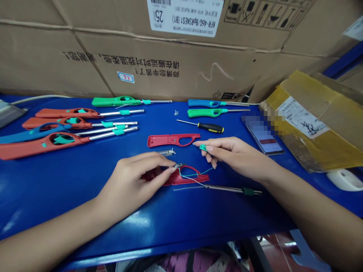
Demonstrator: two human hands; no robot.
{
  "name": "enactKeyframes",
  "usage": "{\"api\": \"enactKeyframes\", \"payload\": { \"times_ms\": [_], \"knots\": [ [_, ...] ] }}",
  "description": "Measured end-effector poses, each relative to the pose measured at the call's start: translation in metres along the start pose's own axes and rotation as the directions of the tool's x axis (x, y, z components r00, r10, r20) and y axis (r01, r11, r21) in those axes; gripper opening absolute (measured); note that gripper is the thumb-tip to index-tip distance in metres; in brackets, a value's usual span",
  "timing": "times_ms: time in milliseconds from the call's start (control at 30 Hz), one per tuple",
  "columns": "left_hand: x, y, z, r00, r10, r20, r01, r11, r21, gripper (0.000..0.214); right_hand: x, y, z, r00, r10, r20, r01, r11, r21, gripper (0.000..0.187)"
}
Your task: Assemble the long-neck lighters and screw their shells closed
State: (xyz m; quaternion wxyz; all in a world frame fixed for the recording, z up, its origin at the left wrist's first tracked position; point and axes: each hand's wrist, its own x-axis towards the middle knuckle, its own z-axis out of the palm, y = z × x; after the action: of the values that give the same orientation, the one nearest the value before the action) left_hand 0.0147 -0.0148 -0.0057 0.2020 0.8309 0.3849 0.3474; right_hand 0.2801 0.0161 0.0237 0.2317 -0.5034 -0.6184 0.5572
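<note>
My left hand (pixel 136 173) is closed, thumb and forefinger pinching a small grey igniter piece (pixel 179 165) with thin green and white wires. Beneath these fingers lies one red lighter shell half (pixel 203 178), partly hidden by the hand. In my right hand (pixel 235 155), a small green trigger (pixel 203 147) is held between thumb and fingers. The other red shell half (pixel 161 140) rests just beyond, hollow side up. Between the halves is a metal valve part (pixel 168 152), partly covered by my left hand. A metal lighter tube (pixel 224 188) with a dark green collar lies nearer me.
Several lighters (pixel 70 139) lie at the left, and a green lighter (pixel 116 101) at the back. Blue (pixel 202 102) and green (pixel 202 113) lighters sit back right. A screwdriver (pixel 210 127), small screws (pixel 176 112), phone (pixel 262 136) and taped carton (pixel 314 121) are nearby.
</note>
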Motion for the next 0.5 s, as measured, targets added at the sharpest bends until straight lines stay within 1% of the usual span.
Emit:
{"api": "enactKeyframes", "payload": {
  "times_ms": [100, 200, 300, 500],
  "knots": [
    [0.0006, -0.0011, 0.0003, 0.999, -0.047, 0.004, 0.047, 0.999, -0.013, 0.007, -0.0002, -0.0008, 0.0001, 1.000, -0.004, 0.003, 0.004, 1.000, 0.013, 0.035],
    [0.0016, -0.0015, 0.0003, 0.996, -0.091, 0.009, 0.091, 0.996, -0.021, 0.008, -0.0010, -0.0002, -0.0003, 0.999, -0.043, 0.033, 0.041, 0.997, 0.058, 0.035],
    [0.0030, -0.0007, -0.0001, 0.994, -0.110, 0.015, 0.111, 0.993, -0.040, 0.009, -0.0016, 0.0009, -0.0007, 0.996, -0.070, 0.059, 0.066, 0.995, 0.080, 0.034],
    [0.0040, 0.0009, -0.0008, 0.995, -0.101, 0.014, 0.102, 0.994, -0.048, 0.009, -0.0014, 0.0006, 0.0011, 0.994, 0.000, 0.106, -0.010, 0.995, 0.096, 0.033]
  ]
}}
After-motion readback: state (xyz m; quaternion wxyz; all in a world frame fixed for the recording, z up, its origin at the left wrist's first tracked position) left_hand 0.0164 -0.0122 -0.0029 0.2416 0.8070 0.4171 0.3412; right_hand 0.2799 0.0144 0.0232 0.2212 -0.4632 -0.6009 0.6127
